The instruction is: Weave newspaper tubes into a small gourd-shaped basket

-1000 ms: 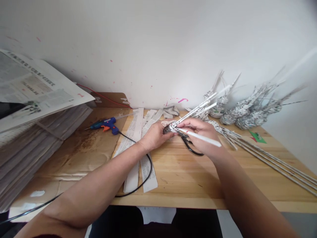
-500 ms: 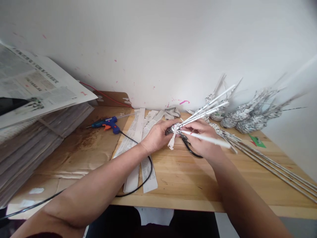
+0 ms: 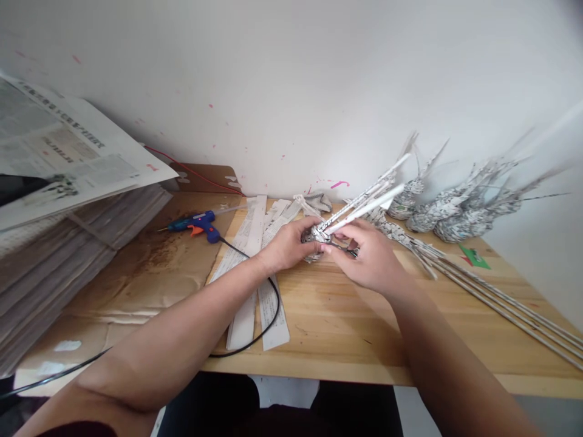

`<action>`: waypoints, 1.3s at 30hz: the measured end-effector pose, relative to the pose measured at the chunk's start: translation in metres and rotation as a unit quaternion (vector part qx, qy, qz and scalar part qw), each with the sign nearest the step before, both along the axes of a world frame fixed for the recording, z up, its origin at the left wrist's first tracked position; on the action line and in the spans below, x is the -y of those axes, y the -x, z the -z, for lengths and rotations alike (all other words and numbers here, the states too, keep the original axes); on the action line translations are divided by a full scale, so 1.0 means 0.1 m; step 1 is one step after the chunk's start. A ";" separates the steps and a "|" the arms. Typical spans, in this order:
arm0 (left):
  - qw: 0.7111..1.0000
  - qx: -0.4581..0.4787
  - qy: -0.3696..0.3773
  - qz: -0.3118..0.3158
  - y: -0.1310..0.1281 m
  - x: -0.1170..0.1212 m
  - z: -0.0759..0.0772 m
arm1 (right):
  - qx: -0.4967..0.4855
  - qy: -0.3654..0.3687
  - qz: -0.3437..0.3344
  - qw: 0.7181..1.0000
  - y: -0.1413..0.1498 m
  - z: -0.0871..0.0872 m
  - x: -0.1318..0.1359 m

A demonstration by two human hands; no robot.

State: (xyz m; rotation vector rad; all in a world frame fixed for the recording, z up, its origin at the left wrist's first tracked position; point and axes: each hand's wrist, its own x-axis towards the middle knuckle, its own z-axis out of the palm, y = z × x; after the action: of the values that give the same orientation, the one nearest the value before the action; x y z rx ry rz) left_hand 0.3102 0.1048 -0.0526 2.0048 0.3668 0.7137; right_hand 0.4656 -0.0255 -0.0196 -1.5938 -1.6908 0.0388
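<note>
My left hand (image 3: 291, 246) is closed around a small woven newspaper piece (image 3: 322, 232), thumb and fingers on its near and far sides. Rolled paper tubes (image 3: 364, 203) stick out of it, slanting up to the right. My right hand (image 3: 367, 255) touches the piece's right side with its fingertips. In that hand are dark scissors (image 3: 342, 247), mostly covered by the fingers. A crumpled pale paper end (image 3: 300, 200) stands out behind the piece.
A blue glue gun (image 3: 195, 224) lies on brown cardboard (image 3: 136, 291), its black cord crossing newspaper strips (image 3: 276, 328). Stacked newspapers (image 3: 82, 243) rise at left. Finished-looking woven paper pieces (image 3: 464, 212) stand against the wall, with long paper tubes (image 3: 510, 303) at right.
The loose pale paper end has swung from the near side to behind the piece. The tube that pointed right toward my wrist now slants upward, and the black scissor loop has gone from sight.
</note>
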 end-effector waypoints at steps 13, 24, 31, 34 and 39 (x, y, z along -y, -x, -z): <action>0.999 -0.041 -0.024 0.014 0.01 0.06 -0.02 | 0.038 0.060 -0.058 0.996 -0.08 0.04 -0.03; 1.000 -0.020 -0.012 0.019 0.00 0.08 -0.02 | 0.051 0.085 -0.059 0.993 -0.11 0.11 -0.05; 0.998 0.013 0.056 0.028 -0.03 0.00 0.05 | -0.126 0.058 -0.025 0.990 -0.04 0.07 -0.08; 0.996 0.021 0.081 0.030 -0.03 -0.01 0.04 | -0.117 0.039 -0.028 0.992 -0.05 0.06 -0.08; 0.994 0.024 0.103 0.034 -0.03 0.00 0.01 | -0.186 0.005 -0.006 0.983 -0.05 0.11 -0.10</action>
State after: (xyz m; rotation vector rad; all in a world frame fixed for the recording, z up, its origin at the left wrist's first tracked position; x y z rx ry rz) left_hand 0.3130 0.1048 -0.0535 1.7940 0.3283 0.6526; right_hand 0.4703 -0.0158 -0.0307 -1.4772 -1.4095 0.3312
